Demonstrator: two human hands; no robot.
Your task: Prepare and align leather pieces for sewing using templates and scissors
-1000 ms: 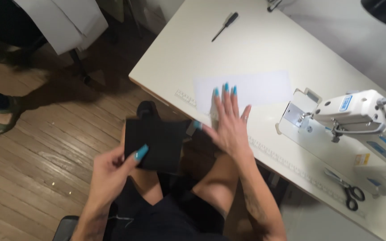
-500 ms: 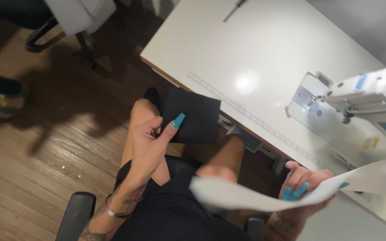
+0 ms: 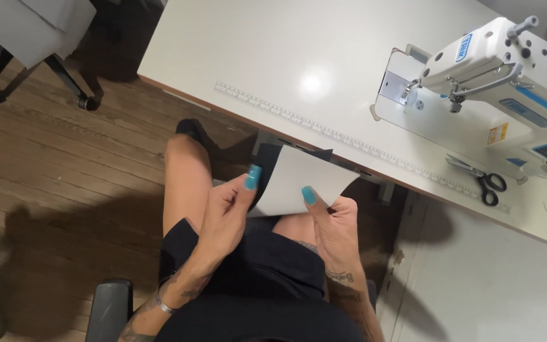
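Over my lap, both hands hold a white sheet [image 3: 302, 180] laid on top of a black fabric piece [image 3: 267, 158], which shows only as a dark edge behind it. My left hand [image 3: 226, 212] pinches the stack's left side, thumb on top. My right hand [image 3: 330, 218] grips the lower right edge, thumb pressed on the white sheet. The stack sits just below the front edge of the white sewing table [image 3: 273, 57].
A white sewing machine [image 3: 495, 69] stands at the table's right end, with black-handled scissors [image 3: 485, 180] beside it. A printed ruler strip [image 3: 349, 136] runs along the table's front edge. A chair base [image 3: 64, 82] stands on the wooden floor at left.
My right hand brought the white sheet from low right up onto the black fabric. Both hands now hold the two pieces together over my lap.
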